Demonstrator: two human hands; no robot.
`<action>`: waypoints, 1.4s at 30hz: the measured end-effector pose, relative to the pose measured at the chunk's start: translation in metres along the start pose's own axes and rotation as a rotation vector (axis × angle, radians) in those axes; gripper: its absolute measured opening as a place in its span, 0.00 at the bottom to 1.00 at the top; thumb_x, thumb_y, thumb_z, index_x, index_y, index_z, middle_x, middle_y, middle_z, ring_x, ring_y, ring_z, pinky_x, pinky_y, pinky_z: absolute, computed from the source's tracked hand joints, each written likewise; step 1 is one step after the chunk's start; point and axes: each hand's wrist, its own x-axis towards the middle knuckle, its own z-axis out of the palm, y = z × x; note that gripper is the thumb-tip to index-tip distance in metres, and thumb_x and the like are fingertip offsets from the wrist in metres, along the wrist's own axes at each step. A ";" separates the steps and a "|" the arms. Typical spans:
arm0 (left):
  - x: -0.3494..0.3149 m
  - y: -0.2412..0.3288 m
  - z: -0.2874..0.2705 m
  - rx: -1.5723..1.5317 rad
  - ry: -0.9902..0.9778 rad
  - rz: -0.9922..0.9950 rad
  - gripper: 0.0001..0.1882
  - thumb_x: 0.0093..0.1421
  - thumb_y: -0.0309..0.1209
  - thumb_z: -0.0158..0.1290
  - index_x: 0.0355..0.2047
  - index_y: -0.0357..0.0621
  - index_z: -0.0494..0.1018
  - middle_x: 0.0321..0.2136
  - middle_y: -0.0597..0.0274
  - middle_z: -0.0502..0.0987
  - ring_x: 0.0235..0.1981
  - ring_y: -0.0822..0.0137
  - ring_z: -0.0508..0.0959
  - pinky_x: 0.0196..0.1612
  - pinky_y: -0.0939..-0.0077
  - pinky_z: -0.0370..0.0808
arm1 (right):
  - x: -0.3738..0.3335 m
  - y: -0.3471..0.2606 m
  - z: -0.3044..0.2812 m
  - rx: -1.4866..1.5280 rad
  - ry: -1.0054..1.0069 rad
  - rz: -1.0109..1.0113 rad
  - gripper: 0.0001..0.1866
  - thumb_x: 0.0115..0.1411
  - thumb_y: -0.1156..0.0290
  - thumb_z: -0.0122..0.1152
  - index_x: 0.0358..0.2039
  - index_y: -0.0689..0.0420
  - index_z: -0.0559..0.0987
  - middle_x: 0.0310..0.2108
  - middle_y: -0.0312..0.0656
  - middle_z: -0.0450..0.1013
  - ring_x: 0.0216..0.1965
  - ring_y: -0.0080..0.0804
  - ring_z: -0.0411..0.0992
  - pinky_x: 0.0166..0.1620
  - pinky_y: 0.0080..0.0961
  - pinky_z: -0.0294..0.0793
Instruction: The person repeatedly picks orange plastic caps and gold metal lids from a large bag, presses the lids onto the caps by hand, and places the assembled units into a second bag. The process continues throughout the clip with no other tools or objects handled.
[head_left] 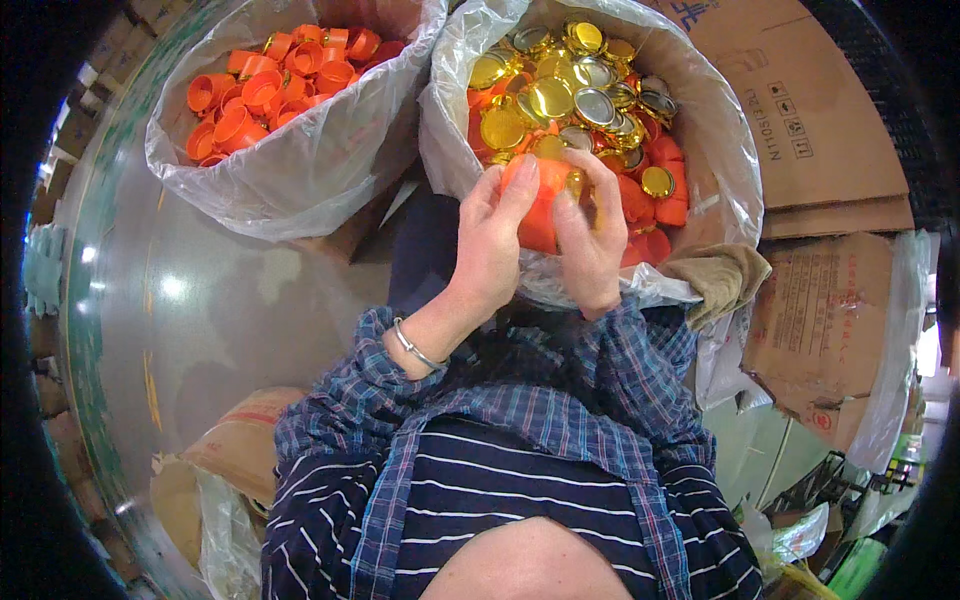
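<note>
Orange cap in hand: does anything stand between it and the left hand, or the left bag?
Nothing visible separates the orange cap from the left hand, which touches it. Toward the left bag, the left rim of the right bag lies between.

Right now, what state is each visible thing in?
Bare left hand: gripping
Bare right hand: gripping
Orange plastic piece: held between both hands
Translucent plastic left bag: open, holding orange plastic caps
Translucent plastic right bag: open, holding shiny gold lids
Brown fabric cloth: draped on right bag
Silver metal bracelet: worn
</note>
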 end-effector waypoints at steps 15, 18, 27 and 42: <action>-0.036 0.021 -0.003 0.747 -0.328 0.184 0.36 0.41 0.28 0.72 0.49 0.41 0.64 0.41 0.62 0.72 0.43 0.72 0.74 0.50 0.74 0.72 | 0.004 -0.031 -0.034 0.160 -0.286 0.270 0.20 0.72 0.64 0.41 0.41 0.67 0.78 0.36 0.43 0.77 0.39 0.27 0.74 0.46 0.24 0.72; -0.035 0.016 -0.005 0.706 -0.314 0.142 0.36 0.41 0.28 0.72 0.48 0.40 0.64 0.41 0.62 0.73 0.42 0.72 0.74 0.50 0.74 0.72 | 0.000 -0.029 -0.031 0.203 -0.252 0.387 0.20 0.72 0.64 0.42 0.40 0.67 0.79 0.34 0.42 0.77 0.38 0.26 0.74 0.46 0.24 0.72; -0.027 -0.012 -0.013 -0.343 -0.132 -0.057 0.38 0.56 0.34 0.63 0.64 0.40 0.59 0.56 0.59 0.72 0.58 0.63 0.72 0.62 0.64 0.69 | -0.001 -0.027 -0.011 0.505 0.006 0.518 0.30 0.76 0.50 0.34 0.52 0.66 0.74 0.48 0.42 0.75 0.49 0.27 0.72 0.55 0.28 0.71; -0.015 -0.008 -0.055 -0.140 -0.363 -0.367 0.58 0.38 0.26 0.76 0.68 0.43 0.56 0.60 0.62 0.68 0.62 0.64 0.68 0.65 0.67 0.66 | -0.014 -0.052 -0.019 0.221 0.008 0.243 0.13 0.71 0.66 0.53 0.40 0.64 0.79 0.33 0.33 0.73 0.36 0.17 0.67 0.41 0.17 0.68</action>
